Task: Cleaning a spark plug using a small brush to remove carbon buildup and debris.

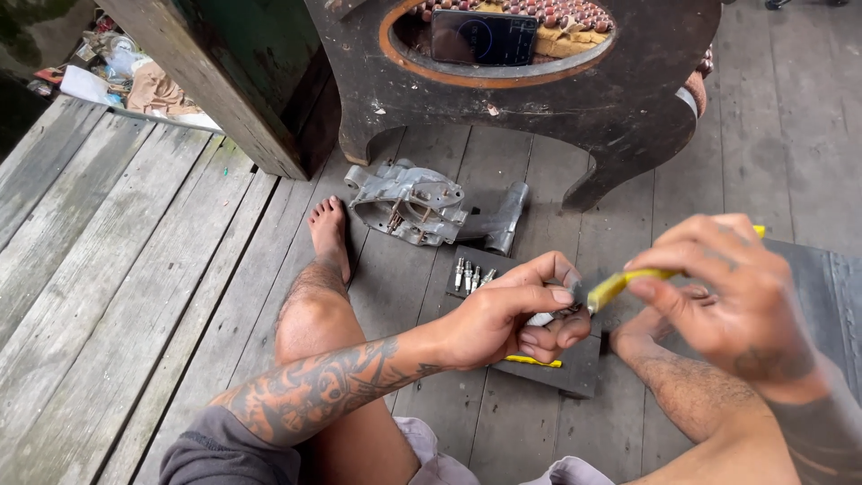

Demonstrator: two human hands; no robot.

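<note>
My left hand (516,314) pinches a small spark plug (546,317), white and metal, between thumb and fingers above a dark mat (575,368). My right hand (718,287) holds a yellow-handled tool (620,286) with its tip touching the plug. Several more spark plugs (471,275) lie in a row at the mat's far corner. A second yellow tool (532,361) rests on the mat under my left hand.
A grey metal engine casing (417,205) lies on the plank floor beyond the mat, next to my bare foot (330,235). A dark wooden stool (539,81) holds a phone (483,38). A green post (242,72) stands at the back left, with rubbish (126,76) behind.
</note>
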